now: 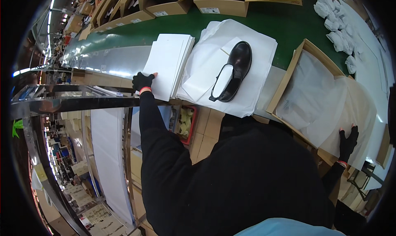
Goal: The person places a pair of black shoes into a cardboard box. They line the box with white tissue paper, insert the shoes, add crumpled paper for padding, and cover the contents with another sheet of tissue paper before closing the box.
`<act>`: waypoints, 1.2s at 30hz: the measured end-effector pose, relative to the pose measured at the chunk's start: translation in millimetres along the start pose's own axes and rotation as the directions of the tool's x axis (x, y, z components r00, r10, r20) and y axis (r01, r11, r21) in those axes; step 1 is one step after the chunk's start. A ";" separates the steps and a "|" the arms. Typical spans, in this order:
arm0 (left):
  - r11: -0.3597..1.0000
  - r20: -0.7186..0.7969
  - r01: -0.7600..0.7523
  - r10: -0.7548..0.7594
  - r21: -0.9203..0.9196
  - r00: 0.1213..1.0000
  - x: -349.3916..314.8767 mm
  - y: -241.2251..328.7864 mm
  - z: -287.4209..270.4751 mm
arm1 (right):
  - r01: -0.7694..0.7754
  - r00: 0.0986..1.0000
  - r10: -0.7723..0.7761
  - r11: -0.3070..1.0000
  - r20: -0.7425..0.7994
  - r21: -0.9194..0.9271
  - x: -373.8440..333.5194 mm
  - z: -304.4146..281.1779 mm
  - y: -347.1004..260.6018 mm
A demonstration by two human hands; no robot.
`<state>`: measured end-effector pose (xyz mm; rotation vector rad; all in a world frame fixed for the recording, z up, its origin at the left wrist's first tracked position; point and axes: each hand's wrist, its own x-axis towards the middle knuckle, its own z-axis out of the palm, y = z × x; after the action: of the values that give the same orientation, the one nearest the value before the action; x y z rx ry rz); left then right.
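Note:
My left hand (143, 82), in a black fingerless glove, is at the left edge of a stack of white paper sheets (167, 58). One fingertip rests on top, and the other fingers bend round the edge. To its right, a black leather shoe (241, 65) with a pale inside lies on a pile of white tissue paper (258, 67). Far to the right, my right hand (349, 144), gloved alike, lies with fingers apart on a translucent tissue sheet (350, 100). That sheet hangs over the side of an open brown cardboard box (284, 89), which it lines.
Several open brown shoe boxes (169, 9) stand in a row along the far side of the green belt (177, 23). Crumpled white paper wads (338, 30) lie at the far right. A metal frame (74, 104) and a red crate (189, 124) are at the left.

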<state>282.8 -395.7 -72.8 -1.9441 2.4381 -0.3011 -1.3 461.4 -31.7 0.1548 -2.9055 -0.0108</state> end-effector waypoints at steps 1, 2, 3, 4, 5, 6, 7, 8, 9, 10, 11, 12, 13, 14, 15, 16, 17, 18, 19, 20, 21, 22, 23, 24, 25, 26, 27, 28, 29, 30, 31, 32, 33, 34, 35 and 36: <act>0.988 -0.113 -0.103 0.090 -0.115 0.990 8.2 -18.8 9.0 | -0.020 0.995 0.021 1.000 0.095 -0.016 1.9 1.4 1.0; 0.956 -0.241 -0.209 0.157 -0.208 0.958 13.4 -45.6 11.4 | -0.032 0.981 0.036 0.999 0.191 -0.025 5.1 2.1 -4.6; 0.869 -0.326 -0.227 0.081 -0.439 0.942 9.2 -28.8 -3.4 | -0.076 0.956 0.092 0.995 0.280 -0.065 -1.4 -0.6 -4.4; 0.748 -0.399 -0.294 0.043 -0.595 0.916 5.2 -11.4 -18.8 | -0.089 0.941 0.092 0.996 0.326 -0.024 -7.5 -1.4 0.4; 0.679 -0.308 -0.234 0.013 -0.695 0.951 11.9 -16.6 -28.9 | -0.089 0.925 0.071 0.996 0.373 0.031 -9.6 1.5 8.0; 0.598 -0.205 -0.162 -0.004 -0.785 0.979 21.8 -21.7 -30.3 | -0.093 0.907 0.053 0.993 0.417 0.078 -13.2 4.4 19.7; 0.567 -0.115 -0.101 0.012 -0.818 0.993 25.0 -22.3 -25.4 | -0.070 0.924 0.018 0.990 0.383 0.122 -21.2 13.2 36.0; 0.755 -0.213 -0.211 0.097 -0.620 0.972 26.2 -36.4 -6.2 | -0.073 0.921 0.015 0.988 0.389 0.135 -23.6 15.2 41.2; 0.882 -0.289 -0.300 0.199 -0.363 0.936 27.7 -56.6 17.1 | -0.074 0.918 0.005 0.984 0.395 0.161 -22.6 14.6 36.9; 0.928 -0.334 -0.365 0.322 -0.073 0.886 32.8 -69.0 28.1 | -0.084 0.917 0.002 0.979 0.398 0.188 -22.1 15.7 34.5; 0.913 -0.311 -0.396 0.351 -0.094 0.883 33.8 -65.6 33.1 | -0.063 0.910 -0.012 0.984 0.414 0.166 -27.6 21.8 42.2; 0.833 -0.251 -0.550 0.547 0.067 0.798 48.4 -91.4 24.6 | -0.037 0.901 -0.038 0.986 0.432 0.163 -23.9 32.1 51.5; 0.832 -0.321 -0.529 0.462 -0.167 0.827 56.6 -102.9 12.8 | -0.070 0.864 -0.067 0.966 0.499 0.250 -20.5 20.1 38.2; 0.421 -0.390 -0.484 0.293 -0.767 0.873 35.0 -55.5 14.2 | -0.060 0.833 0.019 0.997 0.553 0.057 -29.1 -1.3 28.7; 0.152 -0.170 -0.234 0.346 -0.960 0.923 5.9 1.4 -29.2 | -0.093 0.823 0.108 0.994 0.558 -0.056 -37.6 -27.9 13.8; 0.035 -0.070 -0.102 0.512 -0.994 0.856 -30.0 40.7 -94.3 | -0.095 0.880 0.044 0.992 0.472 0.085 -49.7 -10.1 50.2; -0.049 -0.014 0.017 0.577 -0.999 0.816 -74.7 60.6 -159.2 | -0.112 0.909 0.034 0.980 0.416 0.164 -39.0 -18.4 37.7; -0.123 0.036 0.147 0.633 -0.982 0.773 -115.5 82.0 -198.0 | -0.100 0.934 0.054 0.989 0.354 0.112 -25.4 -38.2 9.7; -0.141 -0.020 0.110 0.700 -0.984 0.714 -145.3 112.9 -210.4 | -0.052 0.969 0.016 0.989 0.246 0.140 -21.0 -35.4 12.8; -0.155 -0.083 0.051 0.745 -0.987 0.662 -172.9 138.0 -229.8 | 0.016 0.990 -0.042 0.983 0.137 0.185 -19.1 -28.7 17.1; -0.172 -0.146 -0.016 0.778 -0.985 0.611 -199.7 161.7 -240.6 | -0.035 0.979 0.007 0.990 0.203 0.134 -18.7 -37.4 7.6; -0.198 -0.237 -0.133 0.747 -0.971 0.622 -230.8 186.3 -238.1 | -0.072 0.962 0.044 0.993 0.268 0.097 -14.5 -48.2 -8.4; -0.163 -0.276 -0.248 0.796 -0.955 0.538 -246.5 216.3 -221.3 | -0.105 0.938 0.079 0.993 0.337 0.061 -8.5 -52.5 -17.1; -0.133 -0.302 -0.364 0.834 -0.922 0.461 -261.1 243.0 -196.1 | -0.125 0.924 0.091 0.990 0.371 0.068 -7.7 -50.9 -16.0; -0.094 -0.532 -0.952 0.843 -0.290 0.079 -277.4 272.5 -165.1 | -0.137 0.910 0.095 0.988 0.403 0.075 -10.8 -48.5 -14.2; 0.061 -0.055 -0.498 0.975 -0.865 0.216 -329.0 292.8 -197.2 | -0.161 0.893 0.114 0.984 0.436 0.073 -15.0 -43.5 -10.1; -0.154 -0.262 -0.446 0.946 -0.882 0.190 -352.1 316.6 -142.4 | -0.158 0.897 0.097 0.981 0.431 0.110 -15.4 -45.7 -14.3; -0.215 -0.267 -0.350 0.958 -0.912 0.106 -368.9 333.2 -112.6 | -0.173 0.898 0.099 0.976 0.429 0.135 -17.5 -50.0 -15.7; -0.066 -0.114 -0.437 0.990 -0.897 0.084 -385.2 337.6 -127.3 | -0.187 0.908 0.108 0.969 0.405 0.162 -25.4 -47.6 -12.0; -0.100 -0.151 -0.430 0.985 -0.897 0.087 -391.5 337.4 -129.0 | -0.205 0.917 0.122 0.961 0.380 0.186 -31.7 -46.7 -7.2; -0.135 -0.194 -0.425 0.976 -0.895 0.097 -395.7 338.1 -131.3 | -0.196 0.934 0.119 0.959 0.338 0.204 -31.3 -44.8 -2.4; -0.149 -0.204 -0.410 0.974 -0.900 0.093 -394.8 332.3 -143.1 | -0.193 0.944 0.121 0.957 0.306 0.218 -36.5 -42.4 2.7; -0.112 -0.145 -0.299 0.985 -0.948 0.090 -392.5 331.1 -154.0 | -0.189 0.953 0.122 0.954 0.277 0.231 -42.9 -40.2 7.1; -0.051 -0.077 -0.299 0.994 -0.953 0.076 -391.4 328.7 -167.3 | -0.193 0.953 0.127 0.954 0.276 0.228 -47.4 -37.7 13.4; -0.140 -0.191 -0.347 0.975 -0.927 0.116 -393.7 331.5 -158.2 | -0.184 0.956 0.119 0.955 0.267 0.233 -46.0 -36.5 17.2; -0.225 -0.305 -0.398 0.941 -0.889 0.150 -397.4 338.2 -150.3 | -0.173 0.960 0.109 0.956 0.256 0.239 -42.0 -37.8 14.9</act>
<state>28.8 81.5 -22.5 0.2790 2.7708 1.6522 46.5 480.8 -4.3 -0.0149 -3.1419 0.4048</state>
